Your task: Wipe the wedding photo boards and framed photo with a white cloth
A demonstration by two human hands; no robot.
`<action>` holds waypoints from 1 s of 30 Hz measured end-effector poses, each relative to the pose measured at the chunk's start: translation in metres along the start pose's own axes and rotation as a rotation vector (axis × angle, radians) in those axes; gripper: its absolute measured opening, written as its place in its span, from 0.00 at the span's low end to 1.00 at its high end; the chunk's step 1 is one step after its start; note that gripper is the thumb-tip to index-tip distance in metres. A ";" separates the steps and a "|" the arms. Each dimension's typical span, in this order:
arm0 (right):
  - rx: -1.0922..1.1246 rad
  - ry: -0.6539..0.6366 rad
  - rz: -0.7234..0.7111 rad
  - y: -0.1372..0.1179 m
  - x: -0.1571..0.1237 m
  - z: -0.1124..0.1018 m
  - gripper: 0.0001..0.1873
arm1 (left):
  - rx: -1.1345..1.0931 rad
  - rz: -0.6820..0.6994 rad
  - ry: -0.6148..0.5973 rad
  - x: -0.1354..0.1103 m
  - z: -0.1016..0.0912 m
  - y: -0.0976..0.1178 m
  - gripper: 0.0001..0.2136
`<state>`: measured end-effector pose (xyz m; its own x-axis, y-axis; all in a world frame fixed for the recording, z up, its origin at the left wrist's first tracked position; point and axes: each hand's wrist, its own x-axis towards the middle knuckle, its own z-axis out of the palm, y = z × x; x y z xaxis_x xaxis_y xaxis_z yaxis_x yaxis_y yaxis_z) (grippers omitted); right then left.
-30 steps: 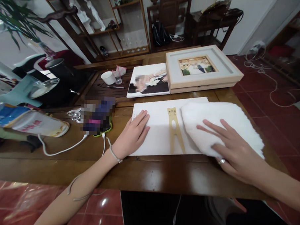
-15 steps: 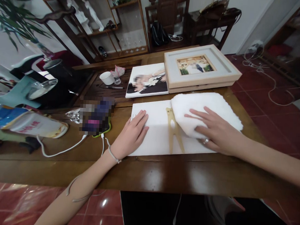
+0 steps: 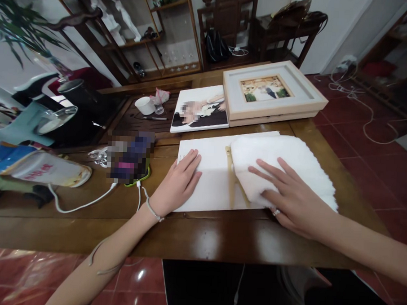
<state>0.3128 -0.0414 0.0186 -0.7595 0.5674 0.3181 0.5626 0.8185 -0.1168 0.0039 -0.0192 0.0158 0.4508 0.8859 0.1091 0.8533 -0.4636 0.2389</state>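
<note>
My left hand (image 3: 181, 183) lies flat, fingers stretched out, on the left end of a white panel (image 3: 207, 170) on the wooden table. A white fluffy towel (image 3: 304, 157) covers the panel's right part and hangs over its edge onto the table. On top of the towel rests my right hand (image 3: 289, 194), its fingers spread and pressing down; the thumb is partly bent. A tan forked strip (image 3: 230, 180) runs down the panel between my hands, one leg partly hidden by the towel.
Behind the panel stand a photo panel (image 3: 205, 110) and a wooden photo frame (image 3: 310, 92). To the left are a charging phone (image 3: 138, 181), its white cable (image 3: 82, 209) and a snack bag (image 3: 54, 168). A white cup (image 3: 145, 106) sits farther back.
My right hand has slid the towel slightly toward me and to the right, uncovering more of the panel's far edge. The left hand stays in place.
</note>
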 end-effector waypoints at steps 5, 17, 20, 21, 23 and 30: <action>0.040 -0.004 -0.020 -0.003 -0.004 -0.002 0.19 | 0.016 -0.001 -0.010 0.000 -0.001 0.000 0.22; -0.028 0.024 -0.060 0.022 0.013 0.006 0.17 | 0.010 -0.004 -0.011 0.000 -0.001 0.000 0.22; -0.039 -0.004 -0.056 0.024 0.016 0.004 0.16 | 0.010 -0.002 -0.008 0.000 -0.001 0.000 0.22; -0.040 -0.008 -0.053 0.024 0.017 0.004 0.16 | 0.010 -0.002 -0.008 0.000 -0.001 0.000 0.22; -0.037 -0.006 -0.047 0.022 0.018 0.003 0.15 | 0.011 -0.001 -0.007 0.000 -0.001 0.000 0.22; -0.028 0.005 0.030 -0.001 0.013 0.002 0.15 | 0.019 0.016 -0.001 0.000 -0.001 -0.001 0.22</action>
<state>0.3016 -0.0350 0.0205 -0.7405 0.5913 0.3194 0.5942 0.7981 -0.1001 0.0026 -0.0190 0.0163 0.4643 0.8785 0.1123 0.8508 -0.4776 0.2191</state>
